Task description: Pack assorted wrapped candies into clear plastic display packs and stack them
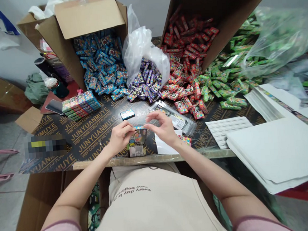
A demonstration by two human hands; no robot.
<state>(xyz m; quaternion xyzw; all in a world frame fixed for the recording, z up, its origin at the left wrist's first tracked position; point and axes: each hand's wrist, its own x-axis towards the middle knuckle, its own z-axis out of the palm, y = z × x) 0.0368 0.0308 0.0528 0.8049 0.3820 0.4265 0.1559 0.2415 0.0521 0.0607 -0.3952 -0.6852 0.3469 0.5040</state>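
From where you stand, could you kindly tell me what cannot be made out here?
Head view, print on the small colourful packet between left hand and right hand: too small.
Head view, black plywood table left edge: blurred patch.
Head view, small green packets: veiled by clear plastic bag.

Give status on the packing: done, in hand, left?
Done: a stack of mixed-colour bundles sits left of the hands. In hand: left hand and right hand hold one colourful pack upright. Left: big loose piles of blue packets, purple packets, red packets and green packets.
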